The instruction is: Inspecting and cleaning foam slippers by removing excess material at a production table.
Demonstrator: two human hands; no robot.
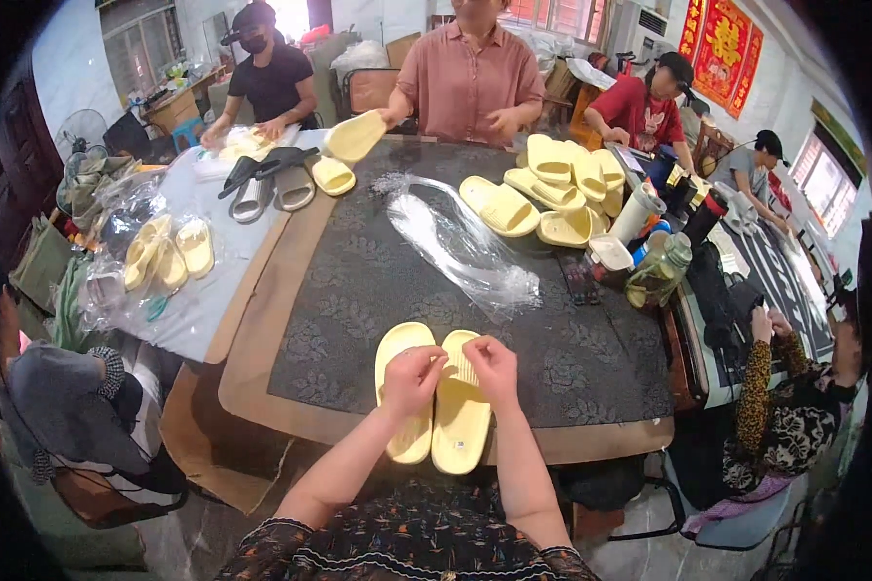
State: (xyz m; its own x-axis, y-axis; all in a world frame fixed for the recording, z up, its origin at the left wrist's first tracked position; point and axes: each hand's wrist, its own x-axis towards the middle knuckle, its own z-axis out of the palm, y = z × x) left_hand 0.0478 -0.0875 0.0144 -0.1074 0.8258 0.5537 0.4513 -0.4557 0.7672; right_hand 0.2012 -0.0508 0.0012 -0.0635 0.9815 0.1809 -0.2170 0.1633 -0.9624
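A pair of yellow slippers lies side by side at the table's near edge, toes pointing away from me. My left hand (415, 378) is over the left slipper (412, 441), partly hiding its strap. Beside it, my right hand (492, 370) is over the strap of the right slipper (459, 421). Both hands have curled fingers with thumb and fingertips pinched together, and the fingertips are close to each other between the two straps. Whatever lies in the pinches, if anything, is too small to make out. A small label sits on the right slipper's heel.
Clear plastic bags (455, 247) lie mid-table. Yellow slippers (557, 184) are piled at the far right, near a jar (661, 271) and bottles. A white side table (199, 300) holds bagged slippers. Across the table, a standing person holds a yellow slipper (356, 137); several others sit around.
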